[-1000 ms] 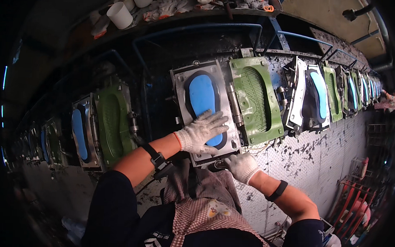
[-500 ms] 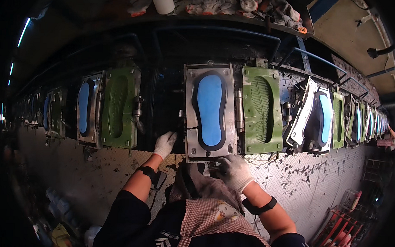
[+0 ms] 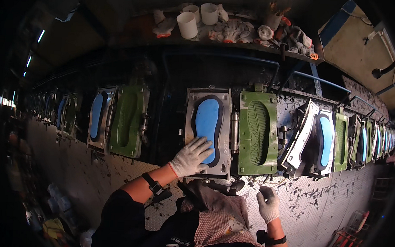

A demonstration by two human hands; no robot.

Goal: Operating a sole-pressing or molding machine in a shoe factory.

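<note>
A blue sole-shaped piece (image 3: 208, 113) with a black border lies in the steel mould plate (image 3: 224, 137) straight ahead. My left hand (image 3: 191, 157), in a pale knitted glove, rests on the lower part of the blue piece with its fingers stretched out, hiding part of its left edge. Hinged to the plate's right side is a green mould half (image 3: 259, 134) with a ribbed sole hollow. A dark-knobbed handle (image 3: 236, 186) sticks out below the plate. My right hand (image 3: 269, 205), gloved too with darkened fingers, hangs over the floor beyond that handle, fingers apart and holding nothing.
More opened moulds stand in a row to both sides, including a green half (image 3: 127, 121) on the left and a tilted metal frame (image 3: 302, 135) on the right. White cups (image 3: 187, 25) and gloves sit on a back shelf. A red rack (image 3: 344, 242) stands lower right.
My left hand has moved up and right from beside the mould onto the blue piece. My right hand has left the mould's front edge and moved down and right. The view has shifted.
</note>
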